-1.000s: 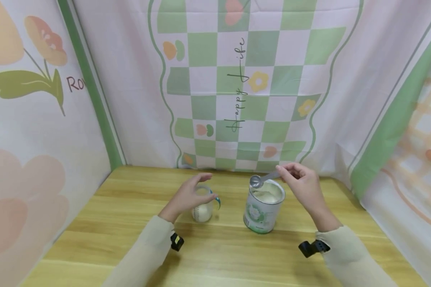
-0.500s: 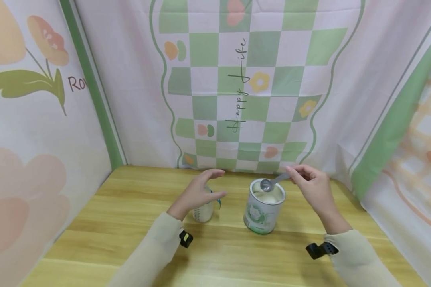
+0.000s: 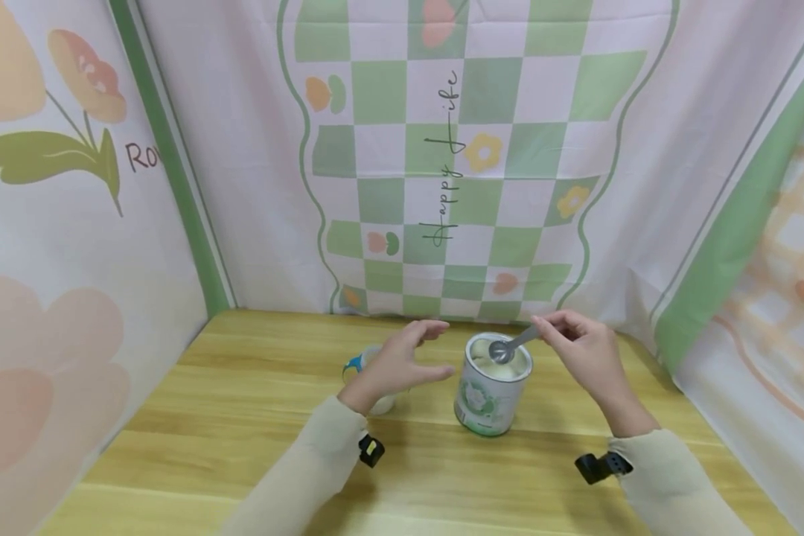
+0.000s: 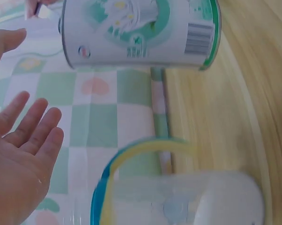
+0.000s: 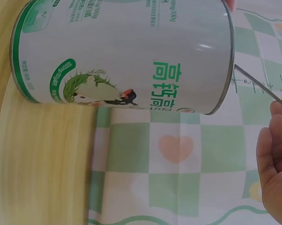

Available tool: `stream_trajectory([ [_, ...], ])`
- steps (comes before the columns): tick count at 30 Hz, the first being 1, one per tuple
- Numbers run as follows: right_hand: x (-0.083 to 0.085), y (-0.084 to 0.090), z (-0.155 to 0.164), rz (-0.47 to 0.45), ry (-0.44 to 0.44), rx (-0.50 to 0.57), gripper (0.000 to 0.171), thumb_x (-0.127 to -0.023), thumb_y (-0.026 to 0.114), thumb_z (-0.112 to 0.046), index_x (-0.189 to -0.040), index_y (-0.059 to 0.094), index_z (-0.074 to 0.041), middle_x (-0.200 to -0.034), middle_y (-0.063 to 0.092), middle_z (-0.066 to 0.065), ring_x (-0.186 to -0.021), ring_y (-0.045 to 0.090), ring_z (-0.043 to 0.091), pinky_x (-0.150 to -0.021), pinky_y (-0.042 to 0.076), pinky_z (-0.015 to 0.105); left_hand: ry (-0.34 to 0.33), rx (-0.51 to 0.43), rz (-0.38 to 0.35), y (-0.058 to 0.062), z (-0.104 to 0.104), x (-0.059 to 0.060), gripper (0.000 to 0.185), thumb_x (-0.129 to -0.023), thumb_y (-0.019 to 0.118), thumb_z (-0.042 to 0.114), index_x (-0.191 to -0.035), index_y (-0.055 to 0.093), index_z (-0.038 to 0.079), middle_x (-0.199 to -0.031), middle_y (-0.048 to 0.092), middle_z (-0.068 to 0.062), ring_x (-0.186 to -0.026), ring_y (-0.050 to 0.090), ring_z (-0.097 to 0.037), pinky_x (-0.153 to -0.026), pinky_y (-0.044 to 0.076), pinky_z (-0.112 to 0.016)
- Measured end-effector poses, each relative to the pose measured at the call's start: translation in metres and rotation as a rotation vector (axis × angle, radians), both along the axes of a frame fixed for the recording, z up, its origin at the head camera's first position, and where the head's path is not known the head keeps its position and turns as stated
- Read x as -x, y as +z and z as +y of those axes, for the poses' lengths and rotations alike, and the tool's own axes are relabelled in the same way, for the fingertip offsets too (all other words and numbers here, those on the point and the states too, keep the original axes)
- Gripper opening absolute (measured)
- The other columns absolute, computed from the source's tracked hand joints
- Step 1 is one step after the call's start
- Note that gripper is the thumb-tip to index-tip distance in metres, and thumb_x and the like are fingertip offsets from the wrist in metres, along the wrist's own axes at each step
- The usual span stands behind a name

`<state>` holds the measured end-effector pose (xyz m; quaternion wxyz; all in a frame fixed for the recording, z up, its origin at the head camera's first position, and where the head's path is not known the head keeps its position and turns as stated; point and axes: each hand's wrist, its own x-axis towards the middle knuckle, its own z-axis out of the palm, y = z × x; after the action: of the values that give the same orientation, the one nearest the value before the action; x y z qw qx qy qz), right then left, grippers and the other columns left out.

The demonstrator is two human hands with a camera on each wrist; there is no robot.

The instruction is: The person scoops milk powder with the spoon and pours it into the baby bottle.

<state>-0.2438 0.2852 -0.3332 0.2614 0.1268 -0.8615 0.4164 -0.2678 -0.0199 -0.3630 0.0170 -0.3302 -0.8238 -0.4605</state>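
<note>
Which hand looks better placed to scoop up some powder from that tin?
The right hand, most likely. It already pinches the metal spoon, whose bowl sits at the mouth of the open tin over the powder. The left hand is open and holds nothing, hovering between the tin and the small bottle.

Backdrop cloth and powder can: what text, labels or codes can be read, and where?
"Happy Life", script running vertically on the checkered backdrop cloth.
"Ro", cut off by the green stripe, on the left side cloth.
"高钙高", green characters, on the powder can.
Fine print at the can's top: too small to read.
Barcode on the can: digits unreadable.
</note>
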Motion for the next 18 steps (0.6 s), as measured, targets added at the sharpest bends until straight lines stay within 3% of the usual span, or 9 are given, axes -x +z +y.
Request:
stream_trajectory([
  [9, 0.002, -0.005, 0.000, 0.080, 0.009, -0.127, 0.013, -0.094, 0.074, -0.025, -0.088, 0.076, -0.014, -0.074, 0.069, -0.004, -0.059, 0.056, 0.012, -0.052, 0.042, 0.021, -0.013, 0.033, -0.039, -0.006, 0.026, -0.005, 0.090, -0.082, 0.084, 0.042, -0.152, 0.038, 0.011, -0.149, 0.044, -0.005, -0.133, 0.045, -0.019, -0.109, 0.038, -0.031],
  [18, 0.004, -0.009, -0.002, 0.206, 0.018, -0.266, 0.009, -0.089, 0.078, -0.015, -0.082, 0.074, -0.014, -0.067, 0.065, -0.008, -0.053, 0.052, 0.006, -0.048, 0.039, 0.018, 0.030, 0.004, -0.135, -0.020, 0.050, -0.007, 0.106, -0.078, 0.083, 0.053, -0.159, 0.027, 0.017, -0.157, 0.033, 0.001, -0.140, 0.038, -0.024, -0.107, 0.039, -0.049],
])
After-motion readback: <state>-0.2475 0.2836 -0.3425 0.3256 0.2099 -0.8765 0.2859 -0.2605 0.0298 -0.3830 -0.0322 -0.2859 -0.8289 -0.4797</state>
